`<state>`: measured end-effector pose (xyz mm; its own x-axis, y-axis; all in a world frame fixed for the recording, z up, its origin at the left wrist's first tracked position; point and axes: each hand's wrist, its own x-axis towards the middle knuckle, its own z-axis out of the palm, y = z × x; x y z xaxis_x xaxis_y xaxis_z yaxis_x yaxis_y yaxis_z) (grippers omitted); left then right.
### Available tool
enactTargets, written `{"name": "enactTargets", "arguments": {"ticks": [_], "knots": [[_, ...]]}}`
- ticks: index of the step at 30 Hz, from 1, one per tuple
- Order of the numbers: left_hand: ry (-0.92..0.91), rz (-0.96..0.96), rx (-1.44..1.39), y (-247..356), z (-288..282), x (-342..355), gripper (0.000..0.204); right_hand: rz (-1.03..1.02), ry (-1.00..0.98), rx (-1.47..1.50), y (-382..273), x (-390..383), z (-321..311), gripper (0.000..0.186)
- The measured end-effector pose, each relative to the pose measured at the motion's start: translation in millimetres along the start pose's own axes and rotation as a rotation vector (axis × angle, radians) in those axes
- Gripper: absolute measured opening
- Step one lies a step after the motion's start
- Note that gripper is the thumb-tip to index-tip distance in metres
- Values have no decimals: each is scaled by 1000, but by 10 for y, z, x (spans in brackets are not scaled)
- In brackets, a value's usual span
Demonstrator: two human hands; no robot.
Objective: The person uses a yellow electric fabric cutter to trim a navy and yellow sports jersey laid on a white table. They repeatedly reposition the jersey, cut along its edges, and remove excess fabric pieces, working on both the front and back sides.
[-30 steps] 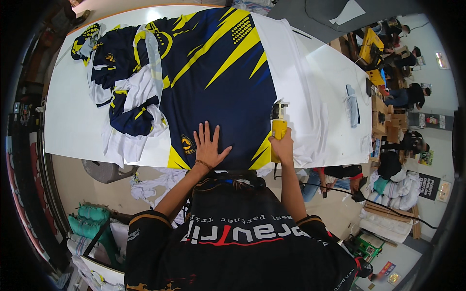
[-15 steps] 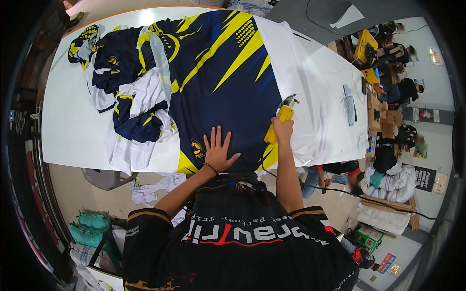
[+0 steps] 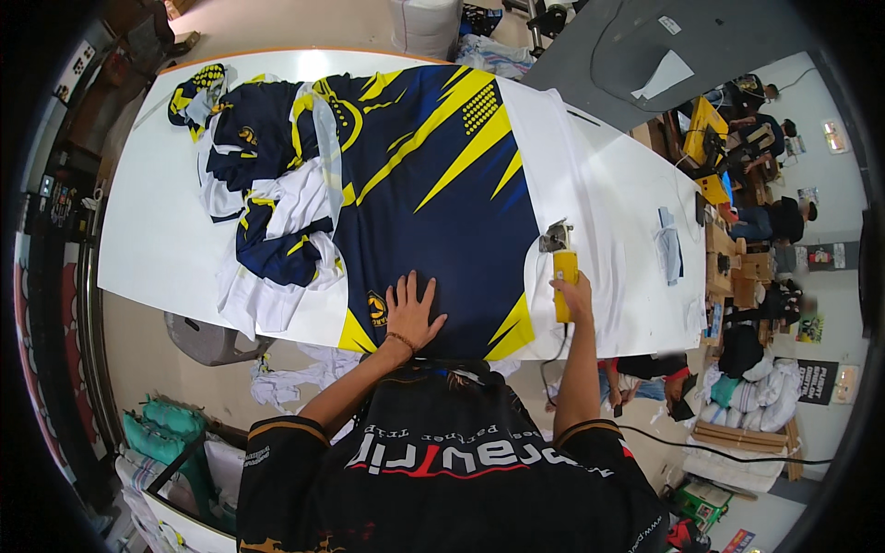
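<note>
My left hand (image 3: 412, 313) lies flat with fingers spread on a navy, yellow-striped printed fabric panel (image 3: 452, 249), close to the table's near edge and beside a small yellow emblem. In my right hand (image 3: 575, 297) is a yellow electric fabric cutter (image 3: 564, 267), its metal head pointing away from me. The cutter stands at the panel's right edge, where navy print meets white cloth (image 3: 595, 212). From the cutter's rear a dark cord runs down past the table edge. Whether the blade touches the cloth cannot be seen.
Crumpled navy, yellow and white fabric pieces (image 3: 277, 212) are heaped on the left of the white table (image 3: 138, 240). A grey-blue scrap (image 3: 668, 244) lies at the right. A grey surface (image 3: 636, 55) adjoins the far right, with other people beyond. Green bundles (image 3: 166, 429) stand at lower left.
My right hand has swung the cutter's handle rightward, off the navy print and onto the white cloth, so it points straighter ahead. My left hand stays on the panel. The whole view has shifted.
</note>
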<state>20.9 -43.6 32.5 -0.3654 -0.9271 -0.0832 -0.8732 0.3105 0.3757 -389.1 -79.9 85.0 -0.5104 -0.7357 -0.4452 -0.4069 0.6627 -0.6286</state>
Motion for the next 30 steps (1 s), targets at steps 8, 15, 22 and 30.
{"name": "enactTargets", "arguments": {"ticks": [8, 15, 22, 30], "knots": [[-313, -98, 195, 298, -323, -60, 93, -114, -240, 381, 841, -48, -260, 41], [-531, -120, 74, 188, -153, -661, 68, -77, -120, 328, 1472, -862, -128, 51], [-226, -30, -163, 470, -255, -133, 55, -100, -24, -51, 1130, -1454, -281, 60], [-323, 289, 31, 638, 6, 321, 111, -171, -47, -397, 813, -1425, -330, 59]]}}
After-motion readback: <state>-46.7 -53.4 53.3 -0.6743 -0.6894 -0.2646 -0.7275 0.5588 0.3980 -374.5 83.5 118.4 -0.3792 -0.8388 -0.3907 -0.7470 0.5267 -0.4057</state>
